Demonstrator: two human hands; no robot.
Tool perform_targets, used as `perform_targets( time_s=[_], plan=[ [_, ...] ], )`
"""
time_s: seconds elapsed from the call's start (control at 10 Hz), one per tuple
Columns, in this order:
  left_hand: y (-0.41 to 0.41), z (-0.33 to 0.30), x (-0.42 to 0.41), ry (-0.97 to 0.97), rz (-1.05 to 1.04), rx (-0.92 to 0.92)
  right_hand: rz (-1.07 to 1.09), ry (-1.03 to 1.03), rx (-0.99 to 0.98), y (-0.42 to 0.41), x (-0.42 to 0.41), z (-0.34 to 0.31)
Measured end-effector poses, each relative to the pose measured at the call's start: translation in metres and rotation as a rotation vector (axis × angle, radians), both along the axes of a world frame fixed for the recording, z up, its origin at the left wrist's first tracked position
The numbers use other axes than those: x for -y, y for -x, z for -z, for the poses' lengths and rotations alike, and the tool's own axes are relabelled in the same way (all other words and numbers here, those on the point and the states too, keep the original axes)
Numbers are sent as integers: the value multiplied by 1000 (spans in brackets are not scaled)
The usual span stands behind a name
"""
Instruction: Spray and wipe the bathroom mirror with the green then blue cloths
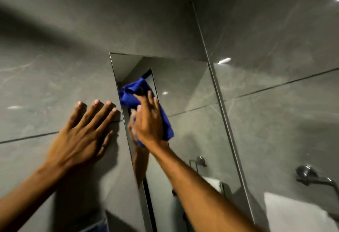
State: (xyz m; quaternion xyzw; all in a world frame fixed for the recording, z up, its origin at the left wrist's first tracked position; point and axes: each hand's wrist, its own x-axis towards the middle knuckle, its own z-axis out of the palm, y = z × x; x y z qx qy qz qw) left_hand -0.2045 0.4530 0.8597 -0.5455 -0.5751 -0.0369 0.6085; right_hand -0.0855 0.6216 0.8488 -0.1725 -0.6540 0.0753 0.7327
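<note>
A tall, narrow mirror (185, 92) hangs on the grey tiled wall, its right edge close to the corner. My right hand (149, 120) presses a bunched blue cloth (134, 94) against the mirror's upper left part, near its left edge. The cloth sticks out above my fingers and hangs down to the right of my hand. My left hand (82, 136) lies flat with fingers spread on the wall tile just left of the mirror, holding nothing. No green cloth or spray bottle is in view.
A chrome wall tap (311, 175) juts out at the lower right above a white towel or basin edge (293, 213). The mirror reflects a towel holder (199, 162). The side wall (275, 39) meets the mirror wall at the corner.
</note>
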Motion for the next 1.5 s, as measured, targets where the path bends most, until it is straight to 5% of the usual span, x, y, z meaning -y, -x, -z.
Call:
perform_targets(
  time_s=[0.1,0.3,0.4,0.6,0.8,1.1,1.3,1.5],
  plan=[
    [-15,3,27,121,80,181,-370,87,-28,13,69,27],
    [-56,23,72,172,488,960,-1285,761,-419,-43,102,59],
    [-84,65,98,159,664,1380,-1588,798,-521,-65,137,103],
    [-128,191,178,281,737,2058,-1679,863,-448,-87,219,208],
    [-118,360,271,101,657,2476,-1195,1173,-13,-86,283,367],
    [-168,667,403,-154,-127,2911,-838,1578,920,-87,390,677],
    [-185,802,443,-313,-425,2946,-698,1727,1108,-74,442,824],
    [-171,841,454,29,-529,2604,-480,1676,1308,-62,456,852]
  ],
)
